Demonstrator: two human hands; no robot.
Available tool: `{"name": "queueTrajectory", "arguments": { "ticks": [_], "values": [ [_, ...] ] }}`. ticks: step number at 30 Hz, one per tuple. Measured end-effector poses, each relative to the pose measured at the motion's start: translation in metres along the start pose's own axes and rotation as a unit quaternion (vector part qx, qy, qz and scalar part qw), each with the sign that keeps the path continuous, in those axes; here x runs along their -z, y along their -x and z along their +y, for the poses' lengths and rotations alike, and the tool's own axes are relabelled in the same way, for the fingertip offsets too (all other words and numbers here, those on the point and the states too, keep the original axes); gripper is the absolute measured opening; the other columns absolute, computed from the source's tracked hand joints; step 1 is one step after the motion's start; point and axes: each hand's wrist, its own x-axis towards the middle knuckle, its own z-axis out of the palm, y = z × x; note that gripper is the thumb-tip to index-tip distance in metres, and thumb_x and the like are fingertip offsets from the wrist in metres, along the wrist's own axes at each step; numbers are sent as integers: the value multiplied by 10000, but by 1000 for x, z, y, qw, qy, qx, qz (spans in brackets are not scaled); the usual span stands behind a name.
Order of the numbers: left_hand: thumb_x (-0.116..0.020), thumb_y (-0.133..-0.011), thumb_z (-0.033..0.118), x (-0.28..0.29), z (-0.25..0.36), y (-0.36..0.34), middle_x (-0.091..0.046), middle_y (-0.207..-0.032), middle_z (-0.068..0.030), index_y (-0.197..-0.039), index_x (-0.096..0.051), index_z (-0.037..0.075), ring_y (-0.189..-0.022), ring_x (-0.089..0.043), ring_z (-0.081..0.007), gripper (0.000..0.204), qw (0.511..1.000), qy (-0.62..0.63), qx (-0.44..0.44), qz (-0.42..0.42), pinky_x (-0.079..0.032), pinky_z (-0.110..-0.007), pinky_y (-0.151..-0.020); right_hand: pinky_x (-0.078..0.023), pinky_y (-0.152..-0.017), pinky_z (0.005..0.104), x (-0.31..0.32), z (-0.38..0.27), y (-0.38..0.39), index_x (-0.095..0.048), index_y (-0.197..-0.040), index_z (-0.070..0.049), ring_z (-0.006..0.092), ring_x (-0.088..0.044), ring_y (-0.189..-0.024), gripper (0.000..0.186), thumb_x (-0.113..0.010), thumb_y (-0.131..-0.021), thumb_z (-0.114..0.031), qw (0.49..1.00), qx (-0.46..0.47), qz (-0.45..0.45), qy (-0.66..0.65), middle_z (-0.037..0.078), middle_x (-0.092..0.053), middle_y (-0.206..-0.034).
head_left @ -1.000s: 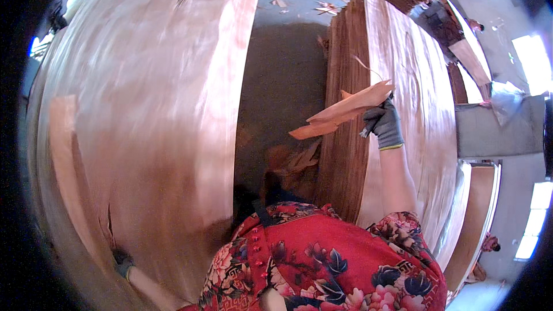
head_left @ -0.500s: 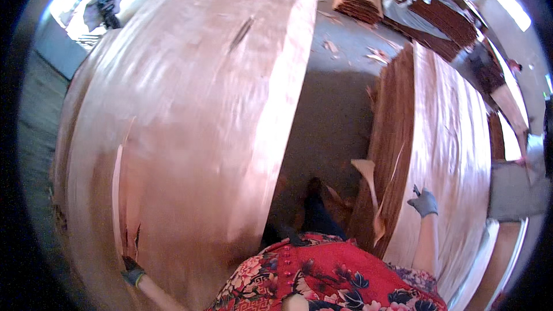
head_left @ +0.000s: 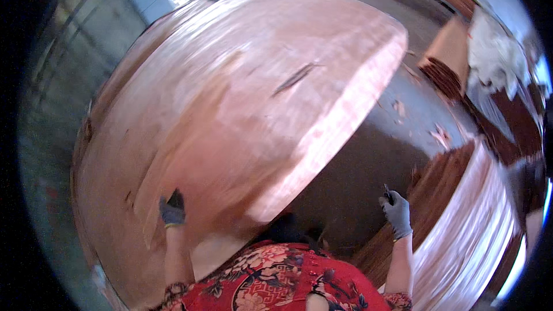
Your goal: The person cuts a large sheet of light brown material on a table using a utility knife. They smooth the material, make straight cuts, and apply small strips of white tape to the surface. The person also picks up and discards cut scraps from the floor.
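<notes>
1. The gloved left hand (head_left: 172, 210) lies flat, fingers spread, on the top wood veneer sheet (head_left: 242, 109) of the big stack at left
2. The gloved right hand (head_left: 396, 213) hangs half-curled over the concrete floor (head_left: 368, 161), pinching a small dark sliver, near the second veneer stack (head_left: 466, 219)
3. The sheet looks light, floppy and brittle; it seems best lifted by its near edge with both hands

Big stack of veneer sheets (head_left: 247, 109) fills most of the shot. Left hand (head_left: 171, 210), gloved, rests flat on the top sheet near its close edge. Right hand (head_left: 396, 213), gloved too, is up over the dark floor (head_left: 357, 178), pinching something small and dark, just beside a second stack (head_left: 461, 219).
</notes>
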Motion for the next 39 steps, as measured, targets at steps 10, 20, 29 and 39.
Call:
{"name": "queueTrajectory", "arguments": {
  "ticks": [10,20,29,39],
  "values": [
    [-524,-893,349,-133,-189,-24,-626,-1082,-130,-1145,-553,66,-962,-607,-283,380,997,-5,-45,56,-517,-422,-824,-425,-587,201,44,-27,-142,-640,-921,0,55,-522,-661,132,-631,-834,-98,992,-76,-52,-87,-4,-626,-753],
    [-596,-858,343,-147,-201,-10,-622,-1066,-130,-1165,-530,68,-945,-617,-296,418,995,-16,-11,101,-530,-452,-785,-464,-691,209,-11,-110,-301,-605,-1059,24,97,-593,-764,244,-639,-846,-90,973,-39,-187,-125,49,-648,-868],
    [-611,-855,294,-123,-233,71,-579,-1192,-117,-1197,-521,88,-1084,-562,-302,409,973,-72,-24,217,-493,-501,-853,-495,-836,317,-80,-197,-447,-408,-1318,-34,249,-566,-1088,659,-731,-756,-150,917,288,-261,-83,168,-478,-1296],
    [-611,-839,429,-227,-249,151,-594,-518,-128,-635,-628,26,-401,-553,-241,452,687,-635,148,321,-498,-393,-523,-529,-547,380,-132,-167,-477,-437,-1271,-152,331,-631,-921,607,-705,-731,-222,857,456,-188,148,177,-317,-1427]
  ]
}}
